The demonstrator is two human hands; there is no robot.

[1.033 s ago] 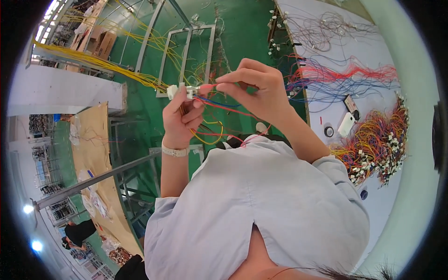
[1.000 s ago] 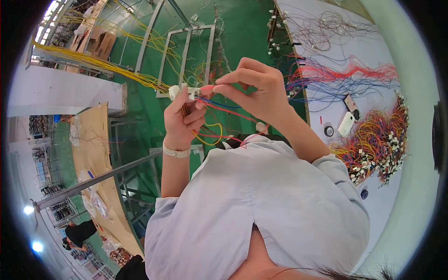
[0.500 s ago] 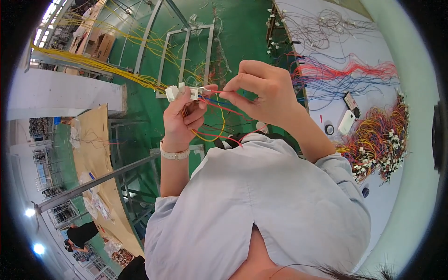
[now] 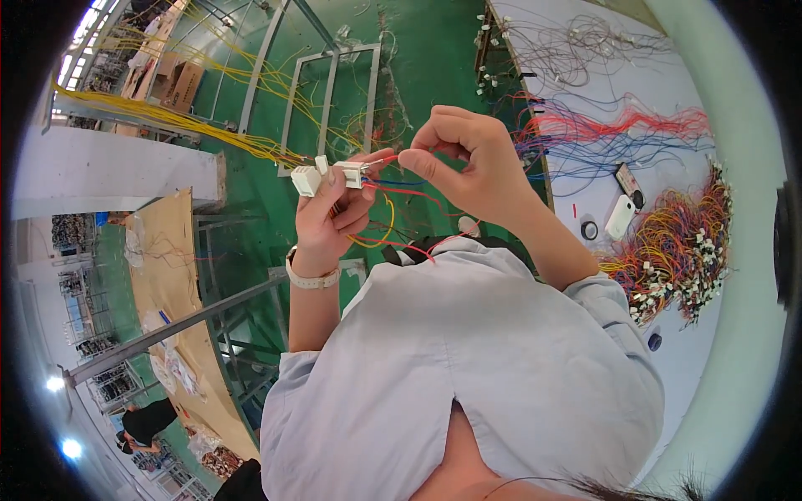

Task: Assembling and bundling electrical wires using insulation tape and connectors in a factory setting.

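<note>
the lower half of the view is filled by the person's pale blue shirt [image 4: 468, 376], which hides both elbows and whatever lies under the hands; the fisheye rim bends and blurs the far edges, so the small parts there are hard to tell. the left hand [image 4: 330, 213] is clenched around a cluster of white plastic connectors [image 4: 327, 174], which stick out above its thumb and fingers, with a wristwatch band [image 4: 311, 280] below on the wrist. how many connectors it grips cannot be made out. the right hand [image 4: 468, 163], just to the right of the left and level with it, pinches the end of a red wire [image 4: 386, 159] between thumb and forefinger, the tip right beside the connectors; whether it is seated in one cannot be told. red, blue and yellow wires [image 4: 393, 209] loop down between the two hands toward the shirt. well to the right of the right hand lies a heap of coloured wires with white plugs [image 4: 677, 250] on a white table [image 4: 601, 83].
</note>
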